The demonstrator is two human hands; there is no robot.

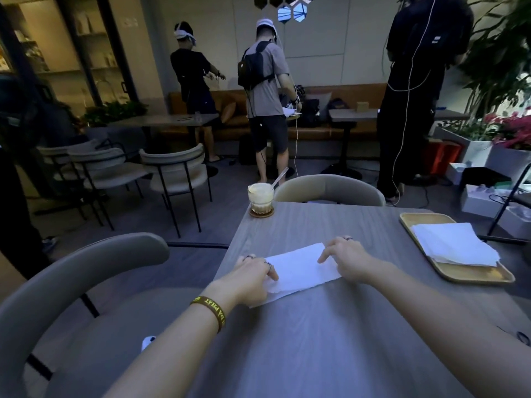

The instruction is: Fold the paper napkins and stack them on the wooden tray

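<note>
A white paper napkin, folded into a long strip, lies flat on the grey table in front of me. My left hand presses on its left end with fingers spread. My right hand presses on its right end, fingertips on the paper. A wooden tray sits at the right side of the table. On the tray rests a stack of folded white napkins.
A glass of iced drink with a straw stands on a coaster at the table's far left corner. Grey chairs stand at my left and across the table. Three people stand farther back in the room.
</note>
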